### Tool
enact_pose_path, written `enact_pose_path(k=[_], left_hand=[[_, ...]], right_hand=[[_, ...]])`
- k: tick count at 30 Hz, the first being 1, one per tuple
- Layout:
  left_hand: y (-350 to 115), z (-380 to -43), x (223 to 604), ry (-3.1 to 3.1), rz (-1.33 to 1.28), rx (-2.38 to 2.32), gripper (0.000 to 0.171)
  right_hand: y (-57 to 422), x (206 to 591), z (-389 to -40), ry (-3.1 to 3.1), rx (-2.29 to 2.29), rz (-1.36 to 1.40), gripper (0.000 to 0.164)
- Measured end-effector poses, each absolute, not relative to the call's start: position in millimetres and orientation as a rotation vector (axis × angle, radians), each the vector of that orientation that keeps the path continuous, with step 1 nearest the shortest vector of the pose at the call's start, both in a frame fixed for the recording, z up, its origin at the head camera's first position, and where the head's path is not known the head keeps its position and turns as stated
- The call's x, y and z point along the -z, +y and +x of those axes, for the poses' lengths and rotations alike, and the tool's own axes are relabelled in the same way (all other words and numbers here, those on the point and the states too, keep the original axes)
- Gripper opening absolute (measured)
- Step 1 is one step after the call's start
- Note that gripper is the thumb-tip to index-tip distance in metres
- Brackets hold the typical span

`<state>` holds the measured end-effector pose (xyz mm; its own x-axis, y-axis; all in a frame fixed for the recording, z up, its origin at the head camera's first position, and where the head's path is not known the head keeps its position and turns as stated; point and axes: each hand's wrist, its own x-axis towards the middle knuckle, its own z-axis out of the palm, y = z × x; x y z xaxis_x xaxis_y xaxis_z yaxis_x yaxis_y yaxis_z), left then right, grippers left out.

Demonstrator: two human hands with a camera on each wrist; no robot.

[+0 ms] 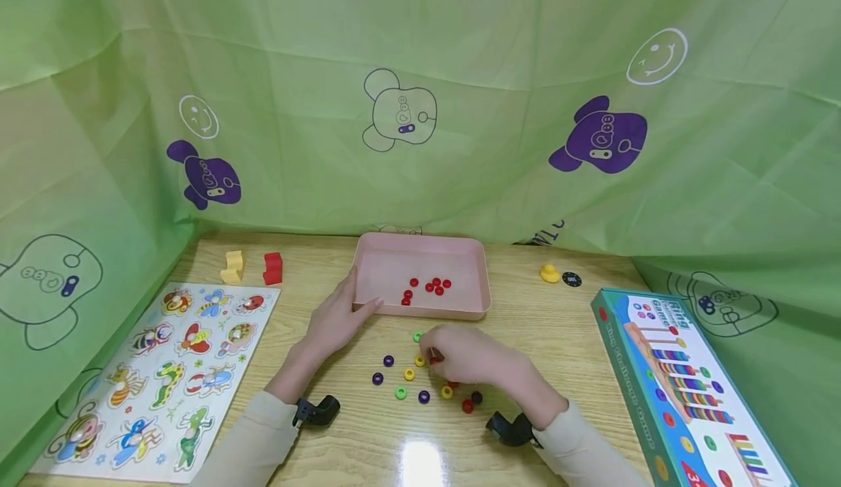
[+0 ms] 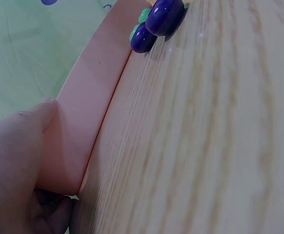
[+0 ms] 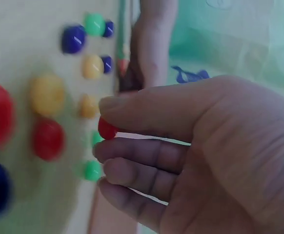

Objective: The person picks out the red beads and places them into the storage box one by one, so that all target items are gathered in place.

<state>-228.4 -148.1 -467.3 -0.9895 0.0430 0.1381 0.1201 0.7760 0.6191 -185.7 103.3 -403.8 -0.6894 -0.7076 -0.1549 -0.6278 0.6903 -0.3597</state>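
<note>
My left hand point(image 1: 337, 320) grips the near left corner of a shallow pink tray point(image 1: 453, 312). In the left wrist view its thumb lies along the tray's outer wall point(image 2: 86, 92), with fingers curled at the corner. Several red rings point(image 1: 429, 287) lie inside the tray. Just in front of the tray, my right hand point(image 1: 469, 355) pinches a red ring point(image 3: 107, 128) between thumb and fingertips. Loose rings lie around and below it: purple point(image 1: 423, 397), yellow point(image 1: 409, 374), green point(image 1: 401, 393) and red point(image 1: 467, 406). The hand hides part of this scatter from the head view.
A puzzle board point(image 1: 246, 355) with insect pictures is at the left, yellow point(image 1: 233, 267) and red blocks point(image 1: 272, 269) behind it. A ring game box point(image 1: 696, 392) lies at the right. A yellow toy duck point(image 1: 549, 274) and a black chip point(image 1: 571, 279) sit right of the tray.
</note>
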Motion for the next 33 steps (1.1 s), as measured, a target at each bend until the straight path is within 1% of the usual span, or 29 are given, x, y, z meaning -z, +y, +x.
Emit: enact_pose_path(k=[7, 13, 18, 21, 23, 29, 33], left_hand=[[-150, -228, 465, -2.857, -0.146, 0.995, 0.088], [-150, -228, 465, -2.859, -0.137, 0.983, 0.088], [-149, -227, 465, -2.85, -0.136, 1.004, 0.086], [-149, -228, 465, -2.853, -0.136, 1.001, 0.086], [-149, -228, 465, -2.851, -0.13, 0.997, 0.086], [-149, -229, 464, -2.853, -0.141, 0.973, 0.087], [-148, -229, 465, -2.858, -0.138, 0.977, 0.087]], right_hand=[[106, 388, -216, 2.759, 0.585, -1.042, 0.006], [109, 382, -244, 2.847, 0.733, -0.937, 0.005], [111, 392, -262, 2.915, 0.698, -0.785, 0.01], [113, 400, -269, 2.93, 0.667, -0.73, 0.004], [114, 406, -272, 2.945, 0.645, -0.718, 0.003], [116, 419, -280, 2.955, 0.648, -0.733, 0.007], [119, 423, -281, 2.943, 0.657, -0.711, 0.007]])
